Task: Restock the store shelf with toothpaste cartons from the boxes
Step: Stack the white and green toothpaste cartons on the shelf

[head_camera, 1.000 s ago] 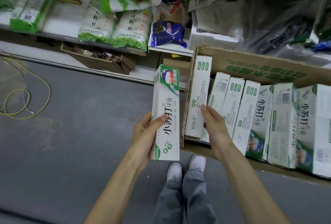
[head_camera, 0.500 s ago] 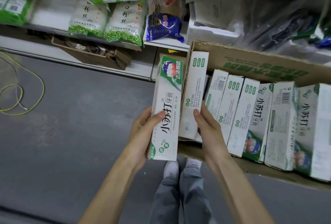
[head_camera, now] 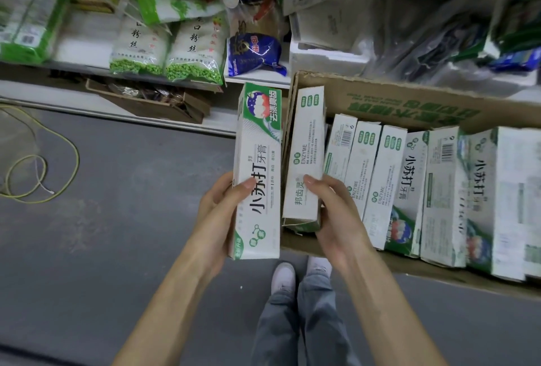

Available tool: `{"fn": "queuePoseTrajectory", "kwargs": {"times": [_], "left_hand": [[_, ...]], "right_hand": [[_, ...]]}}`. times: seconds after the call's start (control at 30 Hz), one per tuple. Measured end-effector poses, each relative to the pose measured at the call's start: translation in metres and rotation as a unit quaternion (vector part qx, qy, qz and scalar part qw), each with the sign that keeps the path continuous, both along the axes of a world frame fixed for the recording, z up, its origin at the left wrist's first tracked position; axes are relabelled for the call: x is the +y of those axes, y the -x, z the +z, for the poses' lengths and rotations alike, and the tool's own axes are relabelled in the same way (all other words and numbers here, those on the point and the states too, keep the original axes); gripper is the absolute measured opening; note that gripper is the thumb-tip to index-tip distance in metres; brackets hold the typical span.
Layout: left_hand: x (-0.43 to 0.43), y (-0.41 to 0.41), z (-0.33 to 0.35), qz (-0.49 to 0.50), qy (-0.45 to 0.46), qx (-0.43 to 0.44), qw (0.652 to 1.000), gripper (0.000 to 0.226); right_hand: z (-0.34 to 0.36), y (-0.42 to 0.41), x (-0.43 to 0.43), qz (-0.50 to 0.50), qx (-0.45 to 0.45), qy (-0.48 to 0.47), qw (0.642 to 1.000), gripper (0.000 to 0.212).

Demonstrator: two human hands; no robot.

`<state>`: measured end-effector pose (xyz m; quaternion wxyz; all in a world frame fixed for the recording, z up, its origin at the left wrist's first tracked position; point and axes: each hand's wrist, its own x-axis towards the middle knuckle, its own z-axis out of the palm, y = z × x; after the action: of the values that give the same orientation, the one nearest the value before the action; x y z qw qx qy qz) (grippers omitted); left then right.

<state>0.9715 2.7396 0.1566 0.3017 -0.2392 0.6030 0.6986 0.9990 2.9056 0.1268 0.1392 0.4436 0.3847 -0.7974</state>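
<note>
left carton (head_camera: 257, 172) reads 小苏打牙膏 and 去渍亮齿 — right carton (head_camera: 304, 157) reads enzyme and 邦齿灵; boxed cartons (head_camera: 383, 184) repeat enzyme, 小苏打 — bags (head_camera: 193, 46) show 粉丝.

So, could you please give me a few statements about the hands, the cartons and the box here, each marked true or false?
1. The left hand holds a toothpaste carton outside the cardboard box. True.
2. The right hand is empty. False: it grips a second carton at the box's left end.
3. The cardboard box has no other cartons in it. False: a row of cartons stands inside.
4. A yellow cable lies on the floor to the left. True.
</note>
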Motion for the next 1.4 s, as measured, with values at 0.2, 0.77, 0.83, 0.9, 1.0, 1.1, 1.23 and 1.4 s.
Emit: {"fn": "queuePoseTrajectory", "kwargs": {"times": [0.2, 0.77, 0.83, 0.9, 1.0, 1.1, 1.23, 1.4], "left_hand": [[0.011, -0.006, 0.046, -0.008, -0.019, 0.007, 1.000, 0.046], [0.038, 0.011, 0.304, -0.108, -0.138, 0.197, 0.965, 0.064], [0.032, 0.019, 0.343, -0.119, -0.132, 0.234, 0.956, 0.064], [0.025, 0.023, 0.380, -0.127, -0.133, 0.266, 0.946, 0.063], [0.018, 0.022, 0.427, -0.120, -0.131, 0.298, 0.938, 0.062], [0.013, 0.022, 0.470, -0.140, -0.111, 0.333, 0.926, 0.061], [0.009, 0.035, 0.525, -0.141, -0.087, 0.373, 0.913, 0.055], [0.013, 0.053, 0.569, -0.066, -0.130, 0.381, 0.913, 0.036]], "right_hand": [[0.052, -0.019, 0.008, 0.057, 0.021, -0.055, 0.997, 0.064], [0.319, -0.025, 0.011, 0.028, 0.330, -0.234, 0.914, 0.037], [0.359, -0.023, 0.011, 0.104, 0.363, -0.276, 0.884, 0.042], [0.393, -0.020, 0.013, 0.152, 0.392, -0.281, 0.863, 0.046], [0.439, -0.017, 0.014, 0.167, 0.425, -0.222, 0.862, 0.046], [0.473, -0.017, 0.010, 0.166, 0.457, -0.205, 0.849, 0.045], [0.522, -0.001, 0.011, 0.151, 0.506, -0.189, 0.828, 0.049], [0.571, 0.029, 0.017, 0.139, 0.535, -0.155, 0.819, 0.050]]}}
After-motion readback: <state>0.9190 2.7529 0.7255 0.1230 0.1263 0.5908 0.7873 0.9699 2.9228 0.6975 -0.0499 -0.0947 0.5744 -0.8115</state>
